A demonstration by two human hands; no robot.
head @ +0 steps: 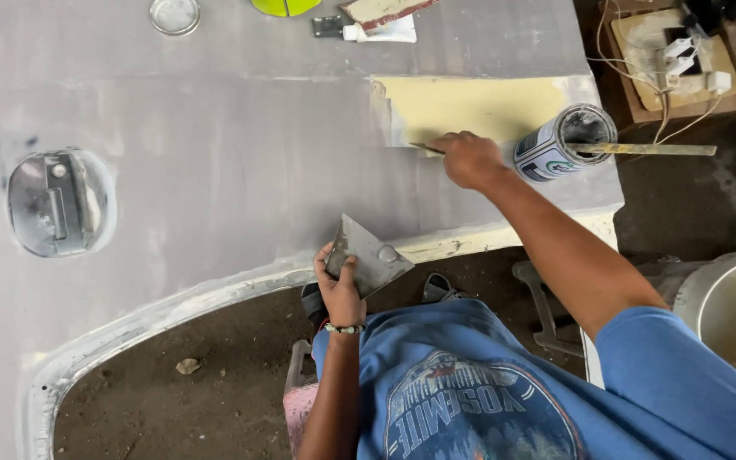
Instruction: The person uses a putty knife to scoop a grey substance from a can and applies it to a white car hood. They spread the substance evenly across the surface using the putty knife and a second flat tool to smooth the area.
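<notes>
Overhead, head view only: a person in a blue printed shirt leans over a large grey primed panel [240, 145]. Right hand [468, 159] is closed around a thin scraper blade [426, 148], whose tip lies on a pale yellow filler patch [479, 106] just beyond the knuckles; the blade's far end is hidden under the fingers. Close on the outer side of that hand an open tin can [562, 140] lies tilted on the panel, with a flat stirring stick [653, 149] resting across its mouth and pointing away from the hand. Left hand [341, 285], a beaded bracelet at the wrist, grips a flat metal mixing plate [370, 255] by its near edge, thumb on top; the plate sits at the panel's lower curved edge, between the two hands and nearer the body. Well off beyond the left hand, a recessed oval handle pocket [61, 202] is set in the panel. Farther up from the right hand lie a small white tube [382, 33] and a round clear lid [175, 14]. Beneath the left forearm is dirt floor [181, 400].
</notes>
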